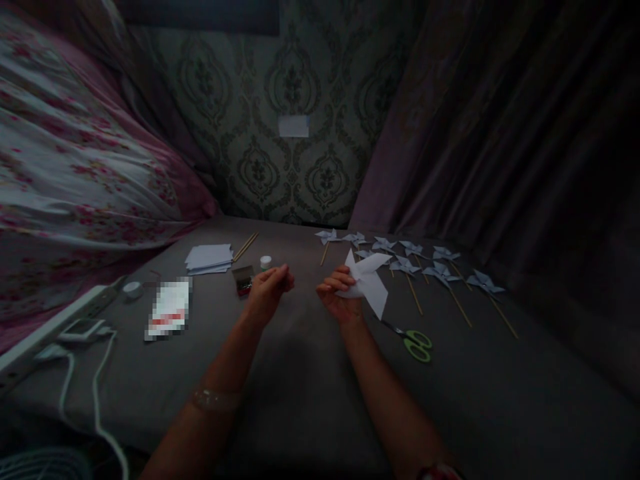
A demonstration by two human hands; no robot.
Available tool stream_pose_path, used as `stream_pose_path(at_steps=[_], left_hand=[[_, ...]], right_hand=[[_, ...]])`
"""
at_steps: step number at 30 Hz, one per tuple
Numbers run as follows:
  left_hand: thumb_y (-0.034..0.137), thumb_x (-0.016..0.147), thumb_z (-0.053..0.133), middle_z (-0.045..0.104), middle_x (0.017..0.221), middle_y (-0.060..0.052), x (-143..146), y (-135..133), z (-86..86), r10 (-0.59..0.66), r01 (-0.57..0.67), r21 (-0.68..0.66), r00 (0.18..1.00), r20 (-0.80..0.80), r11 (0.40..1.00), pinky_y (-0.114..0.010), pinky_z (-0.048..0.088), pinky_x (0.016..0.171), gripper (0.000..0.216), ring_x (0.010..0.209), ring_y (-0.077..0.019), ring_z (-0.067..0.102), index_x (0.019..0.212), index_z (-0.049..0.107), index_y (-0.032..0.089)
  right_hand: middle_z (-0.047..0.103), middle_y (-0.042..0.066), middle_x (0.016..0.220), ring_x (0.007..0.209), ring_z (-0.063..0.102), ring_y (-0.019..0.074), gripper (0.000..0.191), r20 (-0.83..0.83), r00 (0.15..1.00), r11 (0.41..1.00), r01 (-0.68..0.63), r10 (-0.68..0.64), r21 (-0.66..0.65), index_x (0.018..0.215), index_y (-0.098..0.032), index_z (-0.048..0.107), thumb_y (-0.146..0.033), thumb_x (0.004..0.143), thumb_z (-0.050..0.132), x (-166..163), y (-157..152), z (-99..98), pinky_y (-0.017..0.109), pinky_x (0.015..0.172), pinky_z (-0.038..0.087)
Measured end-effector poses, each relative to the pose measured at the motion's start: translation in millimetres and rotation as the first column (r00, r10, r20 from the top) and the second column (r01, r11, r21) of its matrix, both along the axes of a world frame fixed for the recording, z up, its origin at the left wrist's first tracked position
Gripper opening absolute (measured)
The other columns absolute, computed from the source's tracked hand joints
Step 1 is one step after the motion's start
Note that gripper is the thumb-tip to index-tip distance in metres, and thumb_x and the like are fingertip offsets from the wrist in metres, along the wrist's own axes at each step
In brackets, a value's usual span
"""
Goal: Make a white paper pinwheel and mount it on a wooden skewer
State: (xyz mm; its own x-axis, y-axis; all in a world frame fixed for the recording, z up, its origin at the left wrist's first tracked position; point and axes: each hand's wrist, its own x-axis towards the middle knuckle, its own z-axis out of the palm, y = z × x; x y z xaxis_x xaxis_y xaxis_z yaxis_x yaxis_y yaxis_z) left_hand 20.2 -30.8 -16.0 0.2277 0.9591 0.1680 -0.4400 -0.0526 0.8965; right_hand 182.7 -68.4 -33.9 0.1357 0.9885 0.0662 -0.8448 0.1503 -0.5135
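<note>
My right hand (pixel 339 293) is closed on a folded white paper pinwheel (pixel 369 280), held up above the dark floor surface. My left hand (pixel 269 288) hovers a little to the left of it, fingertips pinched together on something too small to make out. A small open box of pins (pixel 243 279) and a small white-capped pot (pixel 265 262) sit just beyond my left hand. Green-handled scissors (pixel 414 342) lie on the floor to the right of my right wrist.
Several finished paper pinwheels on sticks (pixel 440 272) lie in rows at the right. A stack of white paper squares (pixel 210 258) and wooden sticks (pixel 245 246) lie at the back left. A power strip with cables (pixel 75 320) and floral bedding (pixel 75 167) are at left; curtains hang at right.
</note>
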Motion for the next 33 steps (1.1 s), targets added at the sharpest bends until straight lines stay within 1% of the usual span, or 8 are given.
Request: stream_pose_path(at_steps=[5,9,13,16,18,20,26,33], left_hand=[[0.042,0.057,0.079,0.060,0.058,0.001,-44.2,38.3,13.0,0.235,-0.235,-0.036,0.972,-0.002,0.971,-0.020,0.040,0.052,0.032,0.054,-0.0079,0.053,0.061,0.062,0.015],[0.045,0.056,0.078,0.061,0.057,0.000,-83.7,72.6,1.8,0.423,-0.425,-0.007,0.902,-0.090,0.905,-0.019,0.039,0.052,0.035,0.053,-0.0077,0.054,0.060,0.061,0.015],[0.052,0.056,0.072,0.065,0.059,-0.003,-117.7,103.0,-16.3,0.550,-0.555,0.086,0.768,-0.330,0.827,-0.021,0.037,0.052,0.040,0.051,-0.0088,0.051,0.062,0.064,0.014],[0.057,0.060,0.063,0.070,0.068,-0.008,-134.9,125.4,-26.0,0.561,-0.528,0.237,0.620,-0.548,0.815,-0.023,0.040,0.057,0.044,0.059,-0.0128,0.057,0.064,0.066,0.013],[0.058,0.065,0.055,0.072,0.075,-0.009,-141.2,140.9,-29.8,0.521,-0.435,0.322,0.490,-0.699,0.841,-0.025,0.043,0.061,0.047,0.067,-0.0159,0.061,0.070,0.069,0.013],[0.054,0.066,0.055,0.073,0.077,-0.009,-143.4,156.3,-31.8,0.487,-0.371,0.346,0.413,-0.770,0.862,-0.025,0.044,0.064,0.044,0.071,-0.0180,0.063,0.074,0.071,0.013],[0.028,0.062,0.063,0.072,0.070,-0.004,-134.1,195.9,-30.8,0.313,-0.117,0.295,0.207,-0.927,0.948,-0.025,0.045,0.065,0.020,0.070,-0.0192,0.065,0.072,0.075,0.016],[0.019,0.067,0.061,0.075,0.097,-0.009,-122.9,227.6,-28.8,0.233,-0.008,0.235,-0.120,-0.965,0.972,-0.030,0.047,0.079,0.030,0.093,-0.0261,0.066,0.093,0.076,0.019]], right_hand=[[0.050,-0.011,0.057,0.048,0.044,0.0071,0.006,-0.255,0.941,0.969,-0.186,0.223,0.162,0.083,-0.024,0.052,-0.022,0.087,0.056,-2.2,-2.2,-19.0,0.024,0.060,0.042],[0.051,-0.012,0.057,0.048,0.047,0.0060,0.011,-0.282,0.927,0.966,-0.214,0.248,0.143,0.082,-0.024,0.050,-0.017,0.083,0.058,3.7,-0.3,-33.6,0.024,0.060,0.045],[0.049,-0.011,0.057,0.047,0.046,0.0072,0.011,-0.215,0.948,0.971,-0.218,0.235,0.100,0.081,-0.025,0.049,-0.020,0.081,0.059,7.3,7.1,-40.1,0.026,0.058,0.045],[0.046,-0.012,0.055,0.048,0.045,0.0069,0.014,-0.200,0.944,0.965,-0.255,0.261,0.058,0.079,-0.025,0.048,-0.021,0.079,0.062,7.2,13.1,-44.3,0.024,0.058,0.044],[0.043,-0.011,0.053,0.048,0.043,0.0074,0.015,-0.176,0.945,0.962,-0.271,0.274,0.043,0.077,-0.025,0.047,-0.023,0.079,0.062,6.6,16.2,-47.9,0.024,0.058,0.044],[0.040,-0.011,0.053,0.047,0.041,0.0078,0.015,-0.172,0.943,0.959,-0.281,0.284,0.039,0.075,-0.025,0.047,-0.024,0.079,0.062,6.1,18.0,-51.6,0.024,0.058,0.043],[0.038,-0.009,0.053,0.047,0.038,0.0100,0.014,-0.194,0.941,0.961,-0.275,0.277,0.037,0.073,-0.025,0.048,-0.026,0.080,0.060,6.6,19.6,-57.4,0.028,0.057,0.042],[0.036,-0.008,0.053,0.047,0.036,0.0106,0.013,-0.170,0.949,0.964,-0.263,0.265,0.035,0.072,-0.025,0.048,-0.026,0.080,0.059,4.7,21.5,-57.5,0.028,0.056,0.041]])
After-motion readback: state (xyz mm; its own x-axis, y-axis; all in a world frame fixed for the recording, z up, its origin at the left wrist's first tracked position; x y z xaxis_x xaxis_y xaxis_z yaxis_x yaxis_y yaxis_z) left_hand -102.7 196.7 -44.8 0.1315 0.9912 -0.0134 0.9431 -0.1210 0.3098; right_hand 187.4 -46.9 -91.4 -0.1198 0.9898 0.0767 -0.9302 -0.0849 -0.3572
